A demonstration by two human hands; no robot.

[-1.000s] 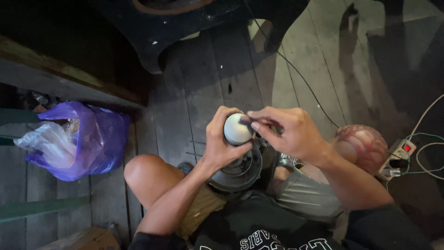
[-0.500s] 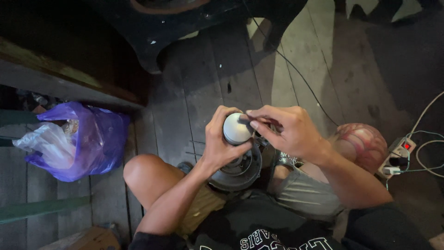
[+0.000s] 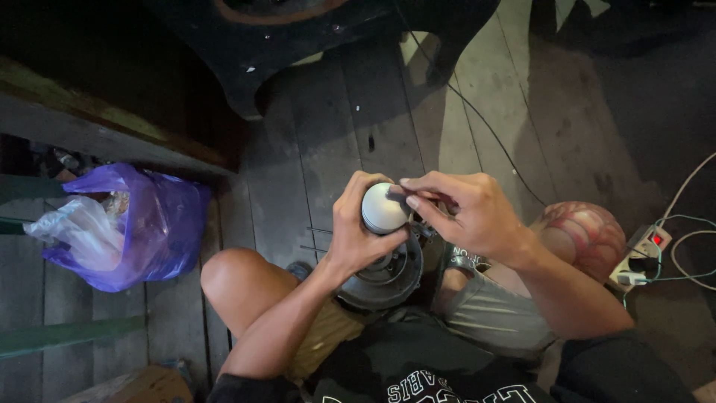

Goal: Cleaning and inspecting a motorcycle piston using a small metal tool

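I sit on a wooden plank floor with my knees apart. My left hand point(image 3: 358, 231) is wrapped around a white rounded part point(image 3: 382, 209) on top of a dark round metal device point(image 3: 384, 276) that rests between my legs. My right hand point(image 3: 462, 213) pinches a small dark piece point(image 3: 397, 195) against the top of the white part. What the dark piece is I cannot make out; my fingers hide most of it.
A purple plastic bag point(image 3: 142, 224) with pale contents lies on the floor at the left. A white power strip point(image 3: 641, 257) with a red light and cables sits at the right. A dark round-edged object point(image 3: 313, 37) stands ahead. A thin black cable point(image 3: 477, 112) crosses the planks.
Both hands keep their hold on the white part. The right fingers have shifted slightly on its top; nothing else has moved.
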